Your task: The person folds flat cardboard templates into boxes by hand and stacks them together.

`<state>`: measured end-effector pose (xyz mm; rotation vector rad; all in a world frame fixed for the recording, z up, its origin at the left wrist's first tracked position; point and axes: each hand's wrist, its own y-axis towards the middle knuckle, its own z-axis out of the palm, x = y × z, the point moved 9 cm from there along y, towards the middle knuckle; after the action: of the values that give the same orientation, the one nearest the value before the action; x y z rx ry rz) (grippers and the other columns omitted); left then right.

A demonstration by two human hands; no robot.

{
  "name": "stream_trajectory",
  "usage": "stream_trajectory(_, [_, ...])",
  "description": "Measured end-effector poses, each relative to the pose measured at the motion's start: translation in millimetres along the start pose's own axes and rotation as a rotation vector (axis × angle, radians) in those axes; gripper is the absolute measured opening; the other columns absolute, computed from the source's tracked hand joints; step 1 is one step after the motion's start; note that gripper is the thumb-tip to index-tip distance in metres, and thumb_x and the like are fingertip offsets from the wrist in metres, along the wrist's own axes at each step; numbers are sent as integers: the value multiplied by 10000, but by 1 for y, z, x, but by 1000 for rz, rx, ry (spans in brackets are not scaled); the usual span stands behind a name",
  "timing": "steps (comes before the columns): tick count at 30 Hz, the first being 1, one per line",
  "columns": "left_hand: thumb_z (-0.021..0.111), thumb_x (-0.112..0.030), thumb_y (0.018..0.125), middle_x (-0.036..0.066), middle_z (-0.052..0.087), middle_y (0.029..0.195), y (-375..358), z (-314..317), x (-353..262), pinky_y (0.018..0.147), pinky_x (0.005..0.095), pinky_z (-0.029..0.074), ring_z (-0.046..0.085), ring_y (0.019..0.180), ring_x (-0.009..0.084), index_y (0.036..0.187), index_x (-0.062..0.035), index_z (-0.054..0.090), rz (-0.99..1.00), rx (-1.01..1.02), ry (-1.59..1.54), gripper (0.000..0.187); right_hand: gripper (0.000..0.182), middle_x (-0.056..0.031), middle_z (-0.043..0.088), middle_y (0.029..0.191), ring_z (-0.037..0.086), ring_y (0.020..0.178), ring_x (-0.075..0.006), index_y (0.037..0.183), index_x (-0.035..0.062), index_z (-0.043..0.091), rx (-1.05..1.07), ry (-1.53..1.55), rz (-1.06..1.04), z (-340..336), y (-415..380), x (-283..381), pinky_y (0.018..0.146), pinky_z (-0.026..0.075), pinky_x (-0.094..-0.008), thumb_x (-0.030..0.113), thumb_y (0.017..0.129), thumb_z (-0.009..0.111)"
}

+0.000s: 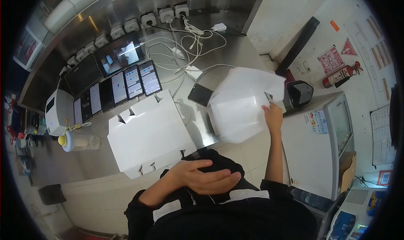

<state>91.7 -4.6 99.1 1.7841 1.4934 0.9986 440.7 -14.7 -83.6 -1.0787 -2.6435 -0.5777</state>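
My right hand (274,116) grips the right edge of a white cardboard sheet (237,109), its fingers beside a small slot. The sheet is bent, with its panels angled, and is held over the right end of the counter. In front of my body my left hand (206,177) is open, fingers stretched to the right, holding nothing. Nearest to it is a second piece of white cardboard (149,132), with cut slots along its edges, lying on the counter near the front edge.
Several phones (132,82) and a tablet (120,54) line the back of the metal counter (94,160). Tangled white cables (189,33) lie behind. A dark phone (200,95) sits beside the held sheet. A shaker bottle (82,142) stands left; a white freezer (313,143) is at right.
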Motion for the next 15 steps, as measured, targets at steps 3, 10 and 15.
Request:
stream_trajectory(3, [516,-212,816,-67,546,1128,5,14,7,966,327,326,433,1114,76,1040,-192,597,-20,47,-82,239,281,-170,597,775,578,772,-337,830,2,583,-79,-153,128,-22,0,21,672,460,-406,208,679,700])
stream_trajectory(10, [507,-387,827,114,465,1249,-55,156,68,1008,429,280,364,1224,247,1096,-69,560,-490,511,-406,420,592,-204,587,1044,558,996,-318,1070,-14,556,201,-5,413,30,6,-33,789,466,-395,307,612,750])
stream_trajectory(15, [431,-453,854,97,359,1352,-127,194,58,1032,515,189,272,1287,242,1249,-120,445,-511,751,-382,517,623,-218,587,1045,560,992,-339,1099,-17,554,274,-6,414,33,12,-36,831,451,-388,315,605,739])
